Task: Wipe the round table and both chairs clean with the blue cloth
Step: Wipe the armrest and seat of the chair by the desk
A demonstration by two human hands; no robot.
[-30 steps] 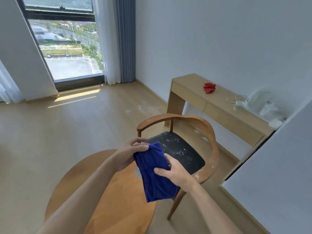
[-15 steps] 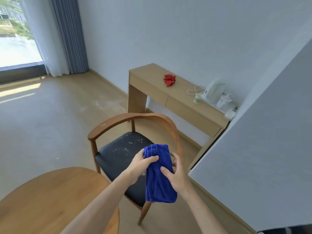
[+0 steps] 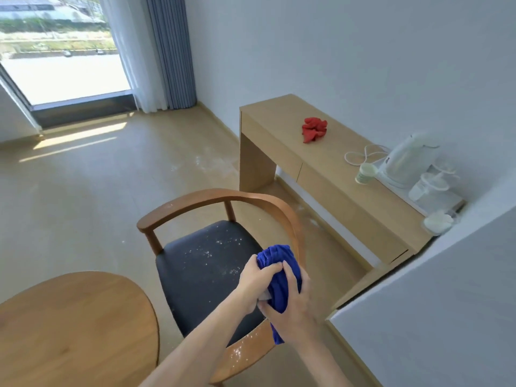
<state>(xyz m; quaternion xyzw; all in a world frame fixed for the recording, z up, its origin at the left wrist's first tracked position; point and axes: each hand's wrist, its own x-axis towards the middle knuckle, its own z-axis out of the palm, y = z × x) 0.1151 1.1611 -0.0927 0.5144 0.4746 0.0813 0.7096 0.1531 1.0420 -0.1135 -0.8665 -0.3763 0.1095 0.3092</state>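
Round bench (image 3: 75,325) at lower left shows no crumbs. Chair (image 3: 203,263) seat and near armrest carry white specks. Left hand (image 3: 255,277) and right hand (image 3: 293,305) both grip the bunched blue cloth (image 3: 279,275) above the seat. Recommended: flatten cloth, sweep specks toward one edge.
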